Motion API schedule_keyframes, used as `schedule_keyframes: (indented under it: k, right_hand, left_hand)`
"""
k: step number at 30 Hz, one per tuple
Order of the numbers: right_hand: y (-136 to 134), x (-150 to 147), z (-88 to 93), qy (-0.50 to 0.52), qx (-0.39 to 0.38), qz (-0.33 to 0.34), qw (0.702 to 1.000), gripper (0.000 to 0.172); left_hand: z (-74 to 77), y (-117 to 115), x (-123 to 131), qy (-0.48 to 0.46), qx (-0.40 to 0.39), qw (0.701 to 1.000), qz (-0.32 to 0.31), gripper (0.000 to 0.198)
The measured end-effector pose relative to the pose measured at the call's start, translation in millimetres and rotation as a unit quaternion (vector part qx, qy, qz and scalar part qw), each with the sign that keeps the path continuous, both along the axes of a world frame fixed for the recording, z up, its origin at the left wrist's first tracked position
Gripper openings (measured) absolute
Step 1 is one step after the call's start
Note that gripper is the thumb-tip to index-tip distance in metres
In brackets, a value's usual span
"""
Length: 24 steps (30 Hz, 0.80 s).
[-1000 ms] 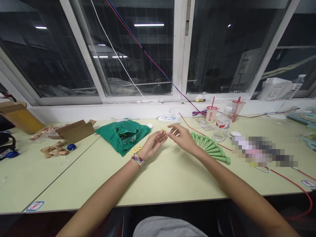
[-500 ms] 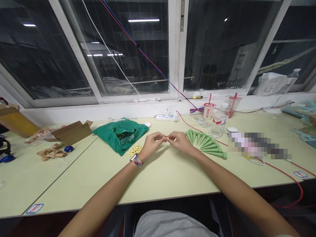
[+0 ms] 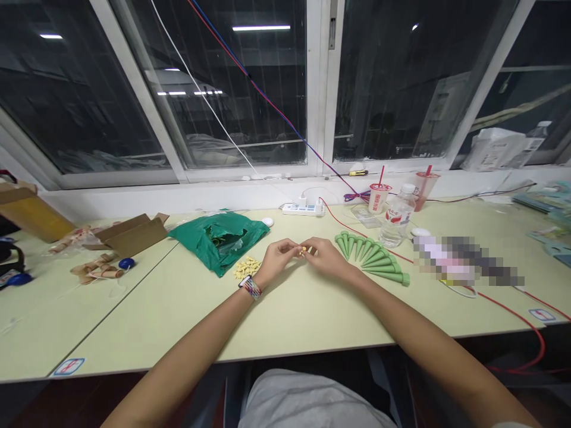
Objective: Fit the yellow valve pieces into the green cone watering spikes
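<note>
My left hand [image 3: 276, 261] and right hand [image 3: 328, 260] meet above the table [image 3: 312, 321], and my grip is closed from both sides: the fingertips of each hand pinch one small yellow piece [image 3: 303, 251] between them, held just above the tabletop. It is too small to make out its exact shape. A braided wristband [image 3: 252, 288] circles my left wrist. Just beside my left hand lies a scattered pile of yellow pieces [image 3: 247, 267], and past it sits a crumpled green plastic bag [image 3: 218, 241]. Near my right hand, green cones [image 3: 370, 258] lie fanned out on the table, their tips pointing toward me and to the left. Farther left are an open cardboard box [image 3: 131, 233], tan paper rolls [image 3: 96, 268] and a round blue object [image 3: 126, 263]. Along the window ledge side of the table stand a white power strip [image 3: 302, 209], a plastic water bottle [image 3: 395, 219] and two drink cups with red straws [image 3: 379, 198]. To the right, a patch of the table is too blurred to read.
</note>
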State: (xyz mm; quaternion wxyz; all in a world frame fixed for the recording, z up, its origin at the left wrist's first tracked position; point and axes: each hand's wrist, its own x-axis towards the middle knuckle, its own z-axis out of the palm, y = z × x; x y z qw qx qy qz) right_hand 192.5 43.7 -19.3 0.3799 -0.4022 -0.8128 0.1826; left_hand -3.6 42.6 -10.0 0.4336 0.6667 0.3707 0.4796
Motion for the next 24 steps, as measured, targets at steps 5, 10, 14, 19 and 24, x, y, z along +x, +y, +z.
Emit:
schedule_keyframes:
  k: [5,10,14,19,24]
  right_hand:
    - [4.3,4.8,-1.6,-0.027,0.031,0.001,0.999,0.018]
    - [2.0,5.7,-4.6,-0.041,0.068,-0.008,0.997,0.007]
    - [0.8,6.0,-4.0,-0.050,0.071,-0.019,0.996,0.007]
    - [0.0,6.9,-1.8,-0.048,0.066,-0.033,0.996,0.005]
    - [-1.2,7.0,-0.9,-0.057,0.077,-0.037,0.995,0.005]
  left_hand:
    - [-4.2,5.1,-3.3,0.011,-0.014,1.000,0.005,0.038]
    - [-8.4,5.7,-6.9,0.094,0.013,0.995,0.020,0.054]
    - [-8.1,4.7,-9.0,0.102,0.052,0.993,0.004,0.038]
    - [-5.6,5.1,-10.5,0.140,0.079,0.987,0.021,0.040]
    - [-5.5,3.9,-12.2,0.164,0.095,0.982,0.025,0.036]
